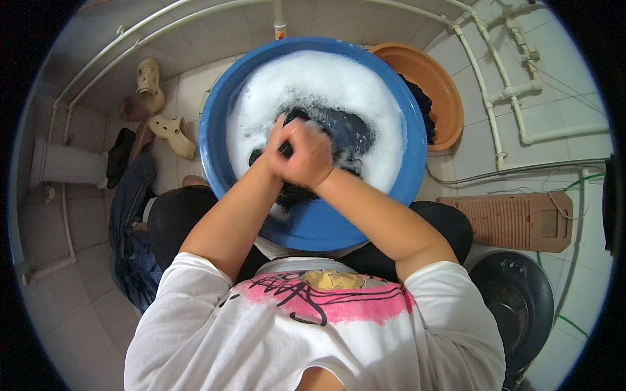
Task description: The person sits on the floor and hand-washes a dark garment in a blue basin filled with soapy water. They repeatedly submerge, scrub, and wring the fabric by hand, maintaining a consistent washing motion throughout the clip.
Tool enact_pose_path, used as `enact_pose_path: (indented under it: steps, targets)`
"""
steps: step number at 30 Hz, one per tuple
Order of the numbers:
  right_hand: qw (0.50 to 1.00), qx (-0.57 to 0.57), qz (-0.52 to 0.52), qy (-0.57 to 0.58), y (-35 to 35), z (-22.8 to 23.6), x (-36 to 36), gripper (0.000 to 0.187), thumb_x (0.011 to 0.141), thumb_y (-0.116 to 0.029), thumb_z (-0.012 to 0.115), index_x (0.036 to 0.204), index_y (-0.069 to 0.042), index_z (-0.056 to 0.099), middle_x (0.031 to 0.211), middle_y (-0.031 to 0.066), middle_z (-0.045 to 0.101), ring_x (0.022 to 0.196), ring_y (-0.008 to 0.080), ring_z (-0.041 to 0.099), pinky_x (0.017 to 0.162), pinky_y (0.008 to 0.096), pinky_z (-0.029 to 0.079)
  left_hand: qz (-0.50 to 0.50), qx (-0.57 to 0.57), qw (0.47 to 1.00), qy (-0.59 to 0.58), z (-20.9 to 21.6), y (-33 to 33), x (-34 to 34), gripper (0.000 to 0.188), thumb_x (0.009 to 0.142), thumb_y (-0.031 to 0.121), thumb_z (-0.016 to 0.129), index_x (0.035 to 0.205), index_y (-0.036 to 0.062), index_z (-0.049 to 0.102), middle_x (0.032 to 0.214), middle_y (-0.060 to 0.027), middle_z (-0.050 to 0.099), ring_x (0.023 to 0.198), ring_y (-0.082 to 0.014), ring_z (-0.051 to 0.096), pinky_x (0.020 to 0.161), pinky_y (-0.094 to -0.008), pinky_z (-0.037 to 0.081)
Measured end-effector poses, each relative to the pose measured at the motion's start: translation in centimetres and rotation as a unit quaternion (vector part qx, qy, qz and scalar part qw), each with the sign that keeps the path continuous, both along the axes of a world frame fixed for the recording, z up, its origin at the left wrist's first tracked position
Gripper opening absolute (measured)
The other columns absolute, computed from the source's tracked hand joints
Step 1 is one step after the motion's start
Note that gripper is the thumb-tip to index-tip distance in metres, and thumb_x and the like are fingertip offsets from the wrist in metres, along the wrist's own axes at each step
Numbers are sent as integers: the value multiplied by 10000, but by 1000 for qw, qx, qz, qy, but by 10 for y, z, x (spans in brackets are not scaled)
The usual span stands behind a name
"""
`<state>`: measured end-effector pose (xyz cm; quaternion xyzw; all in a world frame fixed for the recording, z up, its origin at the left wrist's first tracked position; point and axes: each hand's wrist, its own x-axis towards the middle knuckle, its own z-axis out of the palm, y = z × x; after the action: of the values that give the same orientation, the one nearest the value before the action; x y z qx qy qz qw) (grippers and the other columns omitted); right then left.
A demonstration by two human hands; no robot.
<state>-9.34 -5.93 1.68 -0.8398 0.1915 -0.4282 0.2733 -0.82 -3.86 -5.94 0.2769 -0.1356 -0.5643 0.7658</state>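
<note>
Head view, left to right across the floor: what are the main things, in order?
Cream clogs → blue basin → orange basin → brown washboard.

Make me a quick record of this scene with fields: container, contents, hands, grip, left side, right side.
Container: round blue tub
Contents: white suds around wet, dark cloth
Hands: left hand and right hand together over the tub, slightly blurred
Grip: both closed on dark cloth; exact finger positions unclear
Left side: cream clogs; dark-blue garment
Right side: orange basin holding dark fabric; reddish-brown washboard; black basin
</note>
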Motion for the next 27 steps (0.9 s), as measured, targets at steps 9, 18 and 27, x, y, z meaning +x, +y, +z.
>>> enact_pose_path:
  steps: [9, 18, 27]
  targets:
    - [993, 113, -22, 10, 14, 9, 0, 141, 744, -154, 610, 715, -62, 507, 644, 134, 559, 584, 313, 560, 548, 365, 450, 54, 195, 973, -112, 6, 3, 3, 300, 867, 218, 420, 1057, 35, 565, 877, -87, 585, 782, -182, 561, 722, -300, 465]
    - [904, 375, -204, 12, -101, -70, -31, 424, 759, -408, 619, 910, -23, 525, 945, 134, 561, 805, 263, 550, 715, 355, 439, 69, 182, 981, 19, 128, -10, 15, 292, 822, 312, 563, 974, 67, 514, 852, -86, 560, 800, -239, 561, 781, -429, 462]
    - [880, 403, -40, 248, -53, -43, -37, 403, 752, -223, 556, 1078, 12, 530, 1003, 155, 584, 947, 285, 544, 832, 368, 412, 62, 219, 923, -309, 123, 10, 62, 499, 721, 353, 675, 1083, 48, 516, 931, -95, 588, 829, -232, 580, 779, -335, 460]
